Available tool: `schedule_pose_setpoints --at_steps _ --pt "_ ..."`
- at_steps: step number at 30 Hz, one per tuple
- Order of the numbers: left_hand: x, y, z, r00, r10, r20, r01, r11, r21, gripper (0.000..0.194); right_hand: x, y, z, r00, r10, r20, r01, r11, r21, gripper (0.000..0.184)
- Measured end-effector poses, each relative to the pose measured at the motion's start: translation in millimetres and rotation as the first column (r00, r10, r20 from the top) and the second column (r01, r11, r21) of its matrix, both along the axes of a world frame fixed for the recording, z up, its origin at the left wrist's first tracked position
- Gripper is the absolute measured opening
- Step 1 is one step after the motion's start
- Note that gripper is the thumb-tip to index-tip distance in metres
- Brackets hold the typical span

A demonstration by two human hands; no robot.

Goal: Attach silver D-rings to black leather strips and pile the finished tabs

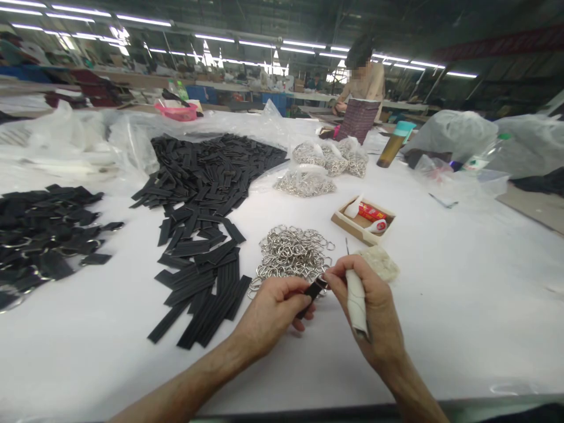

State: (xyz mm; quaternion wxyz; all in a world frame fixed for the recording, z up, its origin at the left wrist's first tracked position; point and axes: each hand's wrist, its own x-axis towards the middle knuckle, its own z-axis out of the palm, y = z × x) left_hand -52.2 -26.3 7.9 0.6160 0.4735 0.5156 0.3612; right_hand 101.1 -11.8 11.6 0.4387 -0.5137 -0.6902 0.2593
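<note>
My left hand (279, 311) pinches a short black webbing strap (314, 292) between thumb and fingers. At the strap's far end sits a metal D-ring (323, 282). The fingertips of my right hand (372, 299) meet that end. Tucked in the same right hand is an awl (356, 302) with a pale wrapped handle, its thin metal point standing up past the fingers. Just beyond both hands lies a heap of silver metal rings (293, 249). Loose black strap pieces (215, 282) are strewn to the left of my left hand.
A bigger mound of black straps (207, 167) lies behind, and straps with rings (39, 235) are piled far left. Bagged rings (306, 183), a small open box (356, 228), a pale wad (379, 262) and a bottle (395, 145) stand beyond. A person (365, 82) works across the table.
</note>
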Motion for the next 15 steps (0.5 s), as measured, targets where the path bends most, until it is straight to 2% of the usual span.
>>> schedule_pose_setpoints --at_steps 3,6,15 --pt "-2.7 3.3 -1.8 0.976 -0.051 0.214 0.091 0.978 -0.185 0.01 5.1 2.9 4.6 1.0 0.022 0.0 -0.022 0.998 -0.064 0.011" --pt "-2.9 5.8 -3.6 0.933 -0.06 0.355 0.164 0.95 -0.268 0.012 12.4 6.5 8.3 0.999 0.041 -0.017 -0.042 0.996 -0.075 0.011" --pt "3.1 4.7 -0.8 0.935 -0.061 0.35 0.154 0.957 -0.245 0.017 18.8 5.7 8.2 0.999 0.018 -0.048 -0.022 0.997 -0.079 0.014"
